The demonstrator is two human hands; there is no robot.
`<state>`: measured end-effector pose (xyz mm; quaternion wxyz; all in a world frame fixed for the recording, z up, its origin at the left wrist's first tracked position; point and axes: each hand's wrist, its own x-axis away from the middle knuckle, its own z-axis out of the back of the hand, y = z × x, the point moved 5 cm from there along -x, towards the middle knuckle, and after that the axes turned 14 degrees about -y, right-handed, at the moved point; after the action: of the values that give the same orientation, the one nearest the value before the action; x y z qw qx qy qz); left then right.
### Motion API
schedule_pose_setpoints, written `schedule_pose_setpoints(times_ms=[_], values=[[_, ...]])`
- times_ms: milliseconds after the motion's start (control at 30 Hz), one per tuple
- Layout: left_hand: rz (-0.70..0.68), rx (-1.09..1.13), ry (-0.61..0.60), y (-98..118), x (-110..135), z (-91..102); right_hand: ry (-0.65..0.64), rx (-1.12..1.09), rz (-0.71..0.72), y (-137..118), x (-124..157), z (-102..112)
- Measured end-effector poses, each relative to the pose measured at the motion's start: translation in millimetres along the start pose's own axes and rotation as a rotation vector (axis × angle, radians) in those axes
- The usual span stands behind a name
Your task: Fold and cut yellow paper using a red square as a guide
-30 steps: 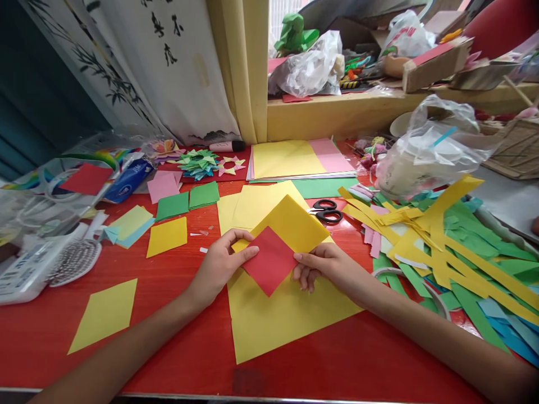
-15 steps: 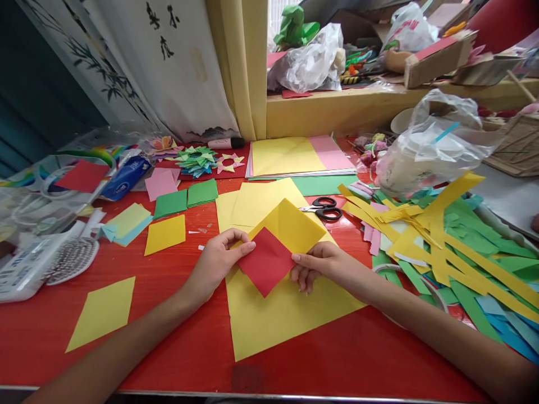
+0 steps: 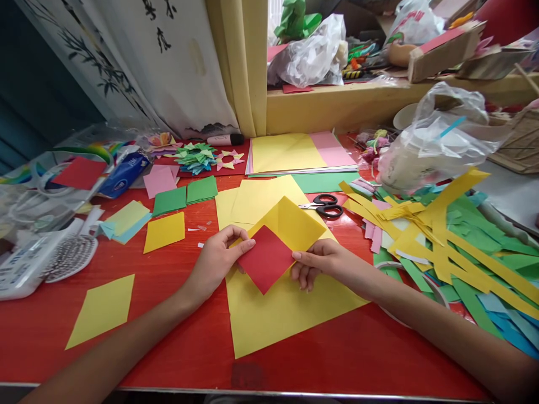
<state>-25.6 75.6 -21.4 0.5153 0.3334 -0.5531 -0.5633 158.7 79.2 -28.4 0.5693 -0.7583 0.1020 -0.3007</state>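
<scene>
A small red paper square (image 3: 265,259) lies as a diamond on a folded yellow sheet (image 3: 290,221). My left hand (image 3: 217,264) pinches the left corner of the red square and the yellow sheet under it, thumb on top. My right hand (image 3: 324,264) pinches the right corner in the same way. Both sit over a large yellow sheet (image 3: 278,314) spread on the red table (image 3: 177,331).
Black scissors (image 3: 326,206) lie just behind the hands. Yellow, green and blue paper strips (image 3: 446,241) pile up at the right beside a plastic bag (image 3: 429,146). Loose coloured squares, a yellow diamond (image 3: 103,308) and a white basket (image 3: 37,258) fill the left.
The hands and the papers they hold have shifted slightly up and left in the view. The grip is the same.
</scene>
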Motion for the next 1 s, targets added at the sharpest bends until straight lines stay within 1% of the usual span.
schedule_pose_setpoints(times_ms=[200,300,367,433,567,633,767,833,900,1000], values=[[-0.026,-0.089,0.028,2.3,1.1,0.6,-0.001,-0.016,0.006,1.2,-0.5,-0.8],[-0.058,-0.001,0.065,6.7,3.7,0.4,0.037,-0.064,0.030,1.8,-0.9,0.2],[-0.048,0.081,0.075,8.4,6.1,-1.6,0.086,-0.103,0.054,2.1,-0.5,1.7],[-0.021,0.139,0.025,8.4,8.3,-7.9,0.123,-0.138,0.085,2.0,0.5,2.3],[0.016,0.260,-0.132,4.7,12.3,-23.8,0.142,-0.184,0.140,0.8,2.4,-0.7],[0.029,0.313,-0.152,2.9,13.3,-26.8,0.154,-0.200,0.152,0.3,3.1,-2.0],[0.041,0.417,-0.153,3.1,12.3,-26.1,0.192,-0.230,0.159,-0.5,3.5,-1.2],[0.057,0.418,-0.184,3.2,11.9,-27.0,0.203,-0.237,0.161,-0.6,3.2,0.0],[0.072,0.363,-0.216,3.0,12.4,-28.6,0.211,-0.229,0.154,-0.1,3.0,0.7],[0.080,0.264,-0.208,2.1,13.7,-29.0,0.216,-0.185,0.137,0.8,2.8,0.4]])
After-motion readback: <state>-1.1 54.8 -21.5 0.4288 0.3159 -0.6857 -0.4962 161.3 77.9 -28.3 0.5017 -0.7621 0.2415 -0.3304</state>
